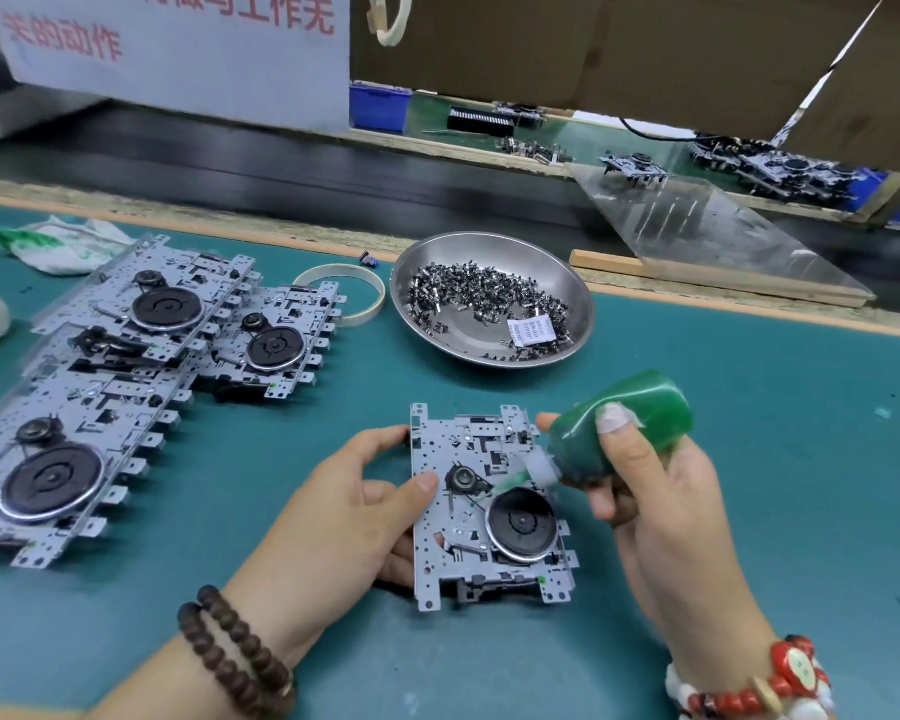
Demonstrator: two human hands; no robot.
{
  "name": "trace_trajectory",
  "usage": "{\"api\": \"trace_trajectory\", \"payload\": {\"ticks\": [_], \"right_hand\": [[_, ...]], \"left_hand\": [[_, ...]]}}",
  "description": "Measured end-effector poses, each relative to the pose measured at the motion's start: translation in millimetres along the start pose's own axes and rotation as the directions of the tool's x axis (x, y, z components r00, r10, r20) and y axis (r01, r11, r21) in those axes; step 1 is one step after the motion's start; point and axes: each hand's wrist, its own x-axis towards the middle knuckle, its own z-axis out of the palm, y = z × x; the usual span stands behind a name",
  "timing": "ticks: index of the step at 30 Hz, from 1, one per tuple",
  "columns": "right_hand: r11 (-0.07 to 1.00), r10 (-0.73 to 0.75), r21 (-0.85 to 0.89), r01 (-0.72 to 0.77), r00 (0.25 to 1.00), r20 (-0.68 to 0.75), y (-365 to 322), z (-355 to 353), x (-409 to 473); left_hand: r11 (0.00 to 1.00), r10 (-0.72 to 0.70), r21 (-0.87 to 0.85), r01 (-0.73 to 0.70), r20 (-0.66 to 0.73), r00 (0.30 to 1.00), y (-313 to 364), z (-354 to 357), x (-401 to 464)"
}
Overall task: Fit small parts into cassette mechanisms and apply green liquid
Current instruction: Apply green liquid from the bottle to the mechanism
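A metal cassette mechanism (pixel 458 543) with a black flywheel lies on the teal mat in front of me. My left hand (pixel 344 517) grips its left edge, thumb on the plate near the small pulley. My right hand (pixel 655 506) grips a green liquid bottle (pixel 619 426), tilted down to the left. The nozzle tip touches the plate between the pulley and the flywheel. A steel bowl (pixel 567 283) behind holds several small metal parts and a white sachet.
A stack of several cassette mechanisms (pixel 126 376) lies at the left on the mat (pixel 749 459). A tape ring (pixel 344 298) and a crumpled plastic bag (pixel 58 244) sit behind them. A black conveyor belt (pixel 281 179) runs along the far edge, with a clear acrylic sheet (pixel 707 231) at right.
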Motion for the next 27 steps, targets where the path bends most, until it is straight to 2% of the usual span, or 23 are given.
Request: {"api": "trace_trajectory", "payload": {"ticks": [11,27], "right_hand": [[0.990,0.026,-0.140,-0.025,1.000,0.009,3.8,7.4,-1.3],[0.984,0.008,-0.179,-0.010,1.000,-0.013,8.1,4.4,-0.5]], "left_hand": [[0.999,0.013,0.046,-0.014,0.019,1.000,-2.1,-2.2,0.8],[0.999,0.013,0.049,-0.014,0.030,0.999,-2.3,-2.0,1.6]]}}
